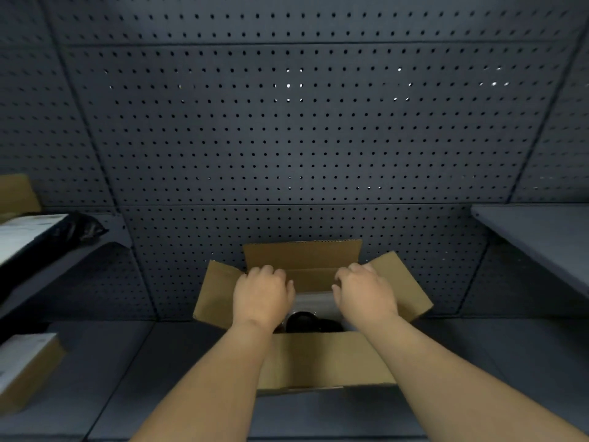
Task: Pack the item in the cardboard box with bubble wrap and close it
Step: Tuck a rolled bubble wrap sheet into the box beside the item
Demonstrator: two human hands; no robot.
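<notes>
A brown cardboard box (pixel 318 362) stands on the grey work surface in front of me with all its flaps open. Inside lies a dark round item (pixel 306 322), and clear bubble wrap (pixel 315 298) lies behind it. My left hand (pixel 261 295) reaches into the left side of the box with its fingers curled down over the wrap. My right hand (pixel 363 291) does the same on the right side. The fingertips of both hands are hidden inside the box, so what they grip is unclear.
A dark pegboard wall (pixel 293 138) rises right behind the box. On the left shelves sit a black bag (pixel 79 228), white paper and a flat cardboard box (pixel 28 368). A grey shelf (pixel 541 237) juts in from the right.
</notes>
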